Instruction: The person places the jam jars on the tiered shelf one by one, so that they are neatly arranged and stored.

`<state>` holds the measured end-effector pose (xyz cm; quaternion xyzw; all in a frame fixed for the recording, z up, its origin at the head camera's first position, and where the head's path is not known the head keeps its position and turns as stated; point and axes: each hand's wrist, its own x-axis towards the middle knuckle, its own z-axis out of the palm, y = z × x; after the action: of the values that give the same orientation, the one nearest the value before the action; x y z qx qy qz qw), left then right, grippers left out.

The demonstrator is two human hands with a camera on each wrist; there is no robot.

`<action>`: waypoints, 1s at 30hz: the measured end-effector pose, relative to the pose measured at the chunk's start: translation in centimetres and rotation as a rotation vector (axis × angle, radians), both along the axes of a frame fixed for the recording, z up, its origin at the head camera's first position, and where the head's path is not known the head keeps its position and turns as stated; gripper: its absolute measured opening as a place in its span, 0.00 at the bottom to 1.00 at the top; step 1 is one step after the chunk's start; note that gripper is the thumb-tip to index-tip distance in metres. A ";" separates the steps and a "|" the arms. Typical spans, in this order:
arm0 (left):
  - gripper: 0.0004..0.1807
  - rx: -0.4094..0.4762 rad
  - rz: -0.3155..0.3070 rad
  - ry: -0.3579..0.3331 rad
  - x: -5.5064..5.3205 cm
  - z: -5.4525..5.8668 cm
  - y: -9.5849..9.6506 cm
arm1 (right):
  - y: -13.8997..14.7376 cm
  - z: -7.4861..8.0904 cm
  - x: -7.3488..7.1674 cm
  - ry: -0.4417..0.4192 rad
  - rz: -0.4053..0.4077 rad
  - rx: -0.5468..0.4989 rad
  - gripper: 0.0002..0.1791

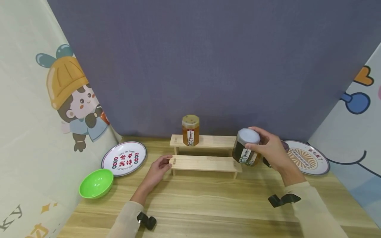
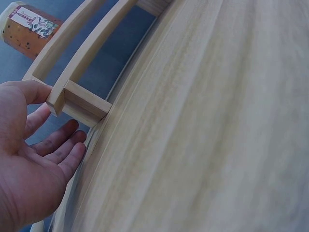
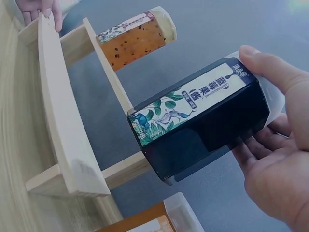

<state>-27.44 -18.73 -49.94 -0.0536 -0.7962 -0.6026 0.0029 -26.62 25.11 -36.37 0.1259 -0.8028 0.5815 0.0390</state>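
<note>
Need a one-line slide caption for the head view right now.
Right hand holds a dark jam jar by the two-step wooden rack; left hand touches the rack's lower-left end.

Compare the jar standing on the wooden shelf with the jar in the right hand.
The orange jar stands upright on the upper step of the wooden shelf, untouched; the dark jar is tilted, held off the shelf by the right hand. The orange jar holds speckled amber contents under a yellowish lid; the dark jar looks almost black with a white lid. Both are faceted jars with tall white labels.
</note>
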 end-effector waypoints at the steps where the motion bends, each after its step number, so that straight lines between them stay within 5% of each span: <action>1: 0.22 0.004 -0.001 -0.003 0.0 0.0 0.0 | -0.1 0.1 -0.2 0.000 0.002 -0.006 0.42; 30: 0.23 0.006 0.003 -0.001 0.0 -0.1 0.0 | -4.2 0.8 -5.0 -0.020 0.073 -0.080 0.40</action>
<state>-27.49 -18.75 -50.06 -0.0520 -0.7944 -0.6051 0.0034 -31.65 20.87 -35.58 0.1477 -0.7741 0.6154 0.0145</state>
